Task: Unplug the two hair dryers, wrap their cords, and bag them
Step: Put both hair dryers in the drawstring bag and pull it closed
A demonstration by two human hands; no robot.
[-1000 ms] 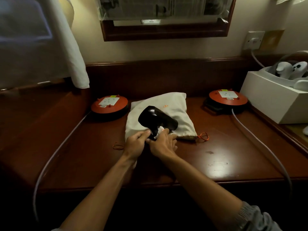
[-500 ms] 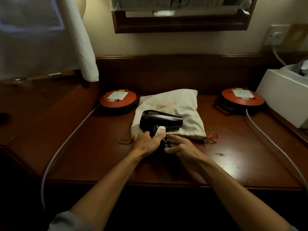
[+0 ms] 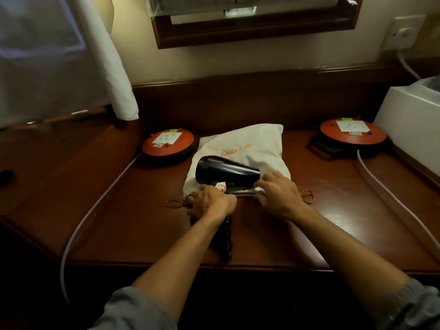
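1. Hair dryer (image 3: 227, 172), black, lies at the centre of the frame on top of the white drawstring bag (image 3: 252, 148), its barrel running left to right and its handle pointing toward the lower edge of the frame.
2. Left hand (image 3: 210, 204) sits just below the dryer's body with its fingers curled around the handle; the black wrapped cord (image 3: 226, 236) shows beneath the wrist.
3. Right hand (image 3: 279, 195) is to the right of centre, fingers bent and pinching the bag's opening edge beside the dryer's nozzle end.
4. Bag rests on the dark wooden desk (image 3: 333, 222), with orange printing on its cloth and orange drawstring loops (image 3: 175, 203) at both ends of its mouth.
5. Two orange cable reels stand on the desk: one (image 3: 167, 146) left of the bag, one (image 3: 352, 136) at the right of the frame, each with a pale cable trailing toward the lower edge.
6. White box (image 3: 409, 125) stands at the right edge; a wall socket (image 3: 404, 34) is at the upper right, a wood-framed mirror (image 3: 257, 27) top centre, and a white curtain (image 3: 71, 58) at the upper left.
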